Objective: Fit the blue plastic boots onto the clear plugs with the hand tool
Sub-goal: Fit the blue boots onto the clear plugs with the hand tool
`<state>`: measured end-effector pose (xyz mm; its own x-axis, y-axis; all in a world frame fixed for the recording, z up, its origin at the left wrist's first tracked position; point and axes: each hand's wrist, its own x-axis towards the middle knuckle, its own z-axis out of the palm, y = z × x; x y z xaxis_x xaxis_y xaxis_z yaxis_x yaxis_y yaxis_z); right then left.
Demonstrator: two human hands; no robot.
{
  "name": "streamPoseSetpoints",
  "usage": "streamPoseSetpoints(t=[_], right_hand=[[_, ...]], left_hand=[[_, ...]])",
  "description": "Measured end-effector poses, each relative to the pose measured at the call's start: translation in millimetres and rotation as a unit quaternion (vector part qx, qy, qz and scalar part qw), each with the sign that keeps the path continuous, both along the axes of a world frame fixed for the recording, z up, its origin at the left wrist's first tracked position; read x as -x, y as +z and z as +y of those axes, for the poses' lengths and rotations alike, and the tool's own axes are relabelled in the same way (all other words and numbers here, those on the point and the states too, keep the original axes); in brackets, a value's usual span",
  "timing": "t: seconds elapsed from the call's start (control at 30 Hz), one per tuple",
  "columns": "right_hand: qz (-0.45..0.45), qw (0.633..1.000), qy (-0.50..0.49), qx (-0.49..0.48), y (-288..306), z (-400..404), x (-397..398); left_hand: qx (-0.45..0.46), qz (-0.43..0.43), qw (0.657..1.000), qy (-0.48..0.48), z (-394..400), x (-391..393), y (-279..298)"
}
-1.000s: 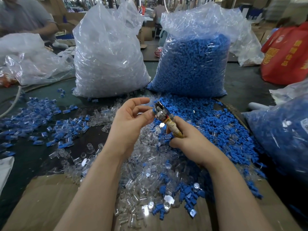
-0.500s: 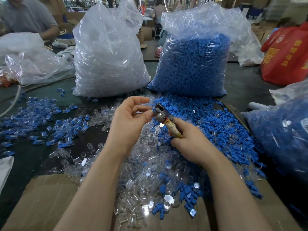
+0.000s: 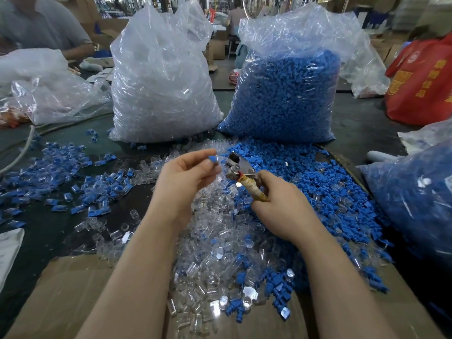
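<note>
Head view: left hand (image 3: 186,177) pinches one blue boot (image 3: 213,158) with curled fingers; right hand (image 3: 281,206) grips one hand tool (image 3: 241,171). Two full bags (image 3: 161,77) stand behind on the desk (image 3: 354,123).

Small blue boot (image 3: 213,158) pinched at fingertips, metal hand tool (image 3: 241,170) tilted beside it, apart

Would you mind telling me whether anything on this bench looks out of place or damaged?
Nothing stands out. Loose clear plugs and blue boots lie heaped by design; the left hand pinches one piece, the right hand grips the hand tool.
</note>
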<state>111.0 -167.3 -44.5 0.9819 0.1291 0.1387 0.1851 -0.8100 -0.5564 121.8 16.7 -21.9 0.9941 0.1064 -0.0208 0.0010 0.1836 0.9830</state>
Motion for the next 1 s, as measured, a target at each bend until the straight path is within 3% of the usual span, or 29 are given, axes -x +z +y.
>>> streamPoseSetpoints(t=[0.1, 0.23, 0.37, 0.43, 0.5, 0.63, 0.77, 0.83, 0.9, 1.0], right_hand=[[-0.019, 0.999, -0.027, 0.022, 1.8, -3.2, -0.1], [-0.03, 0.998, -0.04, 0.039, 2.9, -6.6, -0.7], [-0.042, 0.996, -0.054, 0.061, 1.4, -7.0, -1.6], [-0.042, 0.994, -0.061, 0.074, 0.4, -7.0, -2.1], [-0.045, 0.993, -0.067, 0.086, -0.5, -6.8, -2.6], [-0.065, 0.989, -0.075, 0.113, -2.5, -4.7, -3.2], [-0.094, 0.982, -0.089, 0.134, -2.0, -0.5, -1.2], [-0.104, 0.98, -0.093, 0.141, -0.9, 0.7, -0.8], [-0.115, 0.977, -0.089, 0.155, -0.7, 1.5, -0.2], [-0.14, 0.972, -0.076, 0.171, -1.3, 3.3, 0.6]], left_hand=[[0.174, 0.07, 0.979, 0.083, 25.3, -6.2, -1.2], [0.375, 0.093, 0.905, 0.179, 64.8, -9.1, -8.1], [0.489, 0.092, 0.825, 0.267, 90.3, -8.2, -14.9], [0.511, 0.079, 0.812, 0.271, 97.6, -7.7, -18.4], [0.509, 0.065, 0.821, 0.252, 99.5, -7.6, -19.6], [0.416, 0.094, 0.882, 0.2, 84.3, -7.2, -11.4], [0.144, 0.093, 0.984, 0.044, 46.8, -0.5, 3.7], [0.004, 0.084, 0.995, -0.056, 25.2, 3.6, 10.1], [-0.094, 0.075, 0.984, -0.128, 6.9, 7.3, 12.7], [-0.144, 0.052, 0.977, -0.15, -11.0, 10.0, 11.1]])
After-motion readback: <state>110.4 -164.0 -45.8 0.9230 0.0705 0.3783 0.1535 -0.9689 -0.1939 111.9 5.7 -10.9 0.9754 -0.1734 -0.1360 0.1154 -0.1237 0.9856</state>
